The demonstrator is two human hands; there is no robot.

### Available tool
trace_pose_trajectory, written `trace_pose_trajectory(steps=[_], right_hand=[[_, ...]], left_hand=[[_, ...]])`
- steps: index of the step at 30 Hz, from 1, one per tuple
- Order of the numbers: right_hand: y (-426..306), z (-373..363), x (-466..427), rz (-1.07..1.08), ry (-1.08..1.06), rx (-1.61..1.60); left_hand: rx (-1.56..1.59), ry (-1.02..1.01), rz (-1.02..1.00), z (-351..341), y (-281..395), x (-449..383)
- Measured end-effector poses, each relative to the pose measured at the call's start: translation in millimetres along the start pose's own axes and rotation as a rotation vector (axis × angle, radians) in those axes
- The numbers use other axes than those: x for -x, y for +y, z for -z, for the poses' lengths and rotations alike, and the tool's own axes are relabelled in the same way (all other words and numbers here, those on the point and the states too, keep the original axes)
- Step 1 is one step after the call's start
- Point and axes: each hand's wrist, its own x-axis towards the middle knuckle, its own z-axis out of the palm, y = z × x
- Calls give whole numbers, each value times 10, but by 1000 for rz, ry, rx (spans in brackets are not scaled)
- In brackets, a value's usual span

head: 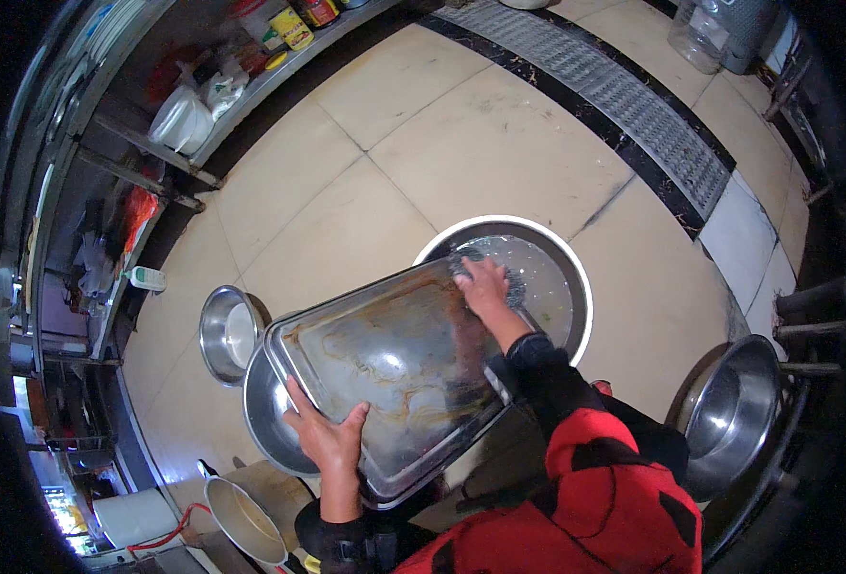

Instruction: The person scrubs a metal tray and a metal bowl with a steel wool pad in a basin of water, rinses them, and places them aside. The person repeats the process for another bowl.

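A rectangular metal tray (387,359) with brown stains lies tilted, its stained face up, across a large round basin (586,301) of cloudy water. My left hand (329,438) grips its near left edge, thumb on the stained face and fingers spread at the rim. With my right hand (485,287) I press a steel wool scourer (514,288) near the tray's far right corner, over the water. The scourer is partly hidden under my fingers. A second metal basin (265,409) sits partly beneath the tray's left end.
A small steel bowl (225,337) stands on the tiled floor to the left, a deep pot (247,520) at the lower left. A steel basin (731,416) leans at the right. Shelves (279,72) with tins and bags run along the upper left; a metal drain grate (609,93) crosses the upper right.
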Motion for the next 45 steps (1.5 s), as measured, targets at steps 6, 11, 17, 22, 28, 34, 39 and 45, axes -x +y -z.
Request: trace_pose_trajectory(steps=[6,11,17,22,28,34,39,45], right_hand=[[-1463,210,976,623,-219,-317],[-920,124,481,459,-87,-195],[156,-46,-151,-25,-16,-138],[-381,173,622,308,-181,-252],[212,95,38,-2,-75,-115],[-357,198,564,214,-77,-81],[-244,117,427,213,-161,-204],[-37,128,126,3,-30,-94]], left_hand=[[36,-11,16,-54,-164,15],[83,2,-17,-53,-235,34],[66,51,-75,-62,-178,-22],[94,41,-48,-102,-223,5],[96,46,-87,-122,-285,1],[67,49,-71,-141,-251,-19],[27,61,-132,-161,-430,-6],[64,41,-69,-151,-258,-34]])
